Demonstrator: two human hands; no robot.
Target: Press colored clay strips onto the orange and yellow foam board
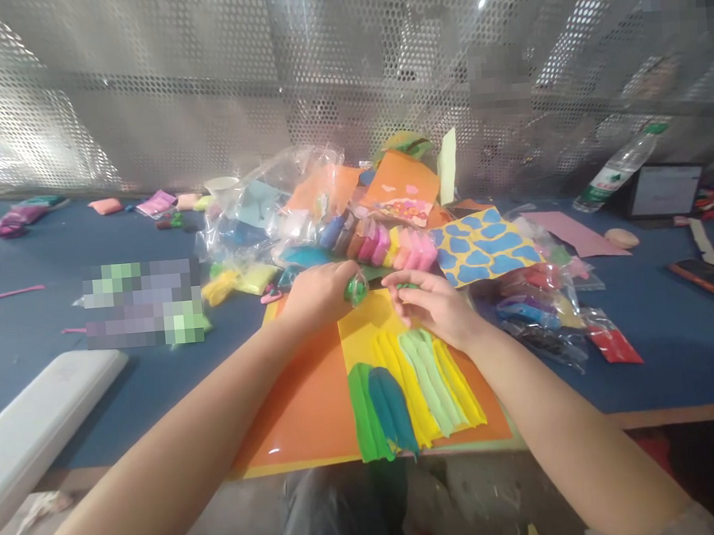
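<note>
My left hand (pixel 324 293) is closed around a clear wrapper with green clay (pixel 355 289) in it, above the top of a yellow sheet (pixel 359 333). Just to its right, my right hand (pixel 431 303) has its fingers curled, with a bit of green showing at the fingertips. Below both hands, strips of green, blue, yellow and pale green clay (pixel 431 377) lie side by side on the yellow sheet. That sheet rests on a larger orange sheet (pixel 299 396) at the table's front edge.
Bagged clay packs (pixel 386 245) and a blue-patterned yellow card (pixel 485 245) lie behind the hands. A white case (pixel 48 424) is at the left. A plastic bottle (pixel 618 173) leans at the back right, near a tablet (pixel 666 189). A red packet (pixel 613 342) lies right.
</note>
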